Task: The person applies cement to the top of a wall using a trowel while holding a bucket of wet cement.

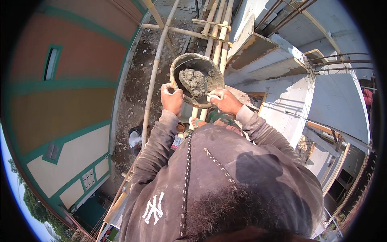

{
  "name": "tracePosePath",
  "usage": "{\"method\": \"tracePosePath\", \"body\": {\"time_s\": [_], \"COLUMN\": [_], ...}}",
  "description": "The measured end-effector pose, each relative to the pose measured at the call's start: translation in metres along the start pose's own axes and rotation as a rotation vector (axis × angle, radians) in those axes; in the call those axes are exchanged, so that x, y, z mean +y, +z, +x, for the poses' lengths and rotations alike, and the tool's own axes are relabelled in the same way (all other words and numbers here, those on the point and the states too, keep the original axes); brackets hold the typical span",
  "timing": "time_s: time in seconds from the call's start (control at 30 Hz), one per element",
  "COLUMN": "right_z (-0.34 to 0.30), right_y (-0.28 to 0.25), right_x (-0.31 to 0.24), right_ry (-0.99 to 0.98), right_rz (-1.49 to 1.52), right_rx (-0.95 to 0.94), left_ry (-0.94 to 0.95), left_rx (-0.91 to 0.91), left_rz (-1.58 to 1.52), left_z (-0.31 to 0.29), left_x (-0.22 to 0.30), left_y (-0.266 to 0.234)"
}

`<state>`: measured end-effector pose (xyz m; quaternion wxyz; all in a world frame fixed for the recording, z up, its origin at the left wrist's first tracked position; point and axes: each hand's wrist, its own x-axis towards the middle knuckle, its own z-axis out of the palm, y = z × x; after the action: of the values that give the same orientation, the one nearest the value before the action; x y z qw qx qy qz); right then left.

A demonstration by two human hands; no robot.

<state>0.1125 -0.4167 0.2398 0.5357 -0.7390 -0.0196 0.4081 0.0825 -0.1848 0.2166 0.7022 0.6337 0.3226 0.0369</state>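
Observation:
Both my hands hold up a round, mortar-stained bucket [217, 76] in front of me, its mouth tilted so the inside shows. A lump of wet grey mortar [192, 82] lies inside it, and a thin wire handle rests along the far rim. My left hand [172, 99] is closed on the left side of the rim, thumb on top. On the near right side, my right hand [225, 101] is closed on the rim as well. The fingers under the bucket are hidden.
Below me, bamboo poles [217, 24] run along the scaffold under my sandalled foot [196, 123]. A bamboo rail [153, 80] passes at left, with rubble ground [137, 68] far below. A person [135, 138] is down there. Pale block walls [282, 105] and protruding rebar [338, 60] stand at right.

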Motion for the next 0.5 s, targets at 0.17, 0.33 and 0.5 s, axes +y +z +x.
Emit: {"method": "tracePosePath", "body": {"time_s": [0.17,0.33,0.5], "right_z": [-0.037,-0.069,-0.016], "right_y": [-0.052,-0.102,-0.148], "right_x": [-0.002,-0.016,-0.027], "right_ry": [0.144,0.066,-0.382], "right_rz": [0.204,0.46,-0.076], "right_rx": [0.118,0.428,1.181], "left_ry": [-0.235,-0.367,-0.394], "left_rx": [0.006,-0.063,0.054], "left_rz": [-0.087,-0.232,-0.192], "left_z": [0.021,0.046,0.038], "left_x": [-0.008,-0.068,-0.095], "left_y": [0.032,0.008,-0.022]}}
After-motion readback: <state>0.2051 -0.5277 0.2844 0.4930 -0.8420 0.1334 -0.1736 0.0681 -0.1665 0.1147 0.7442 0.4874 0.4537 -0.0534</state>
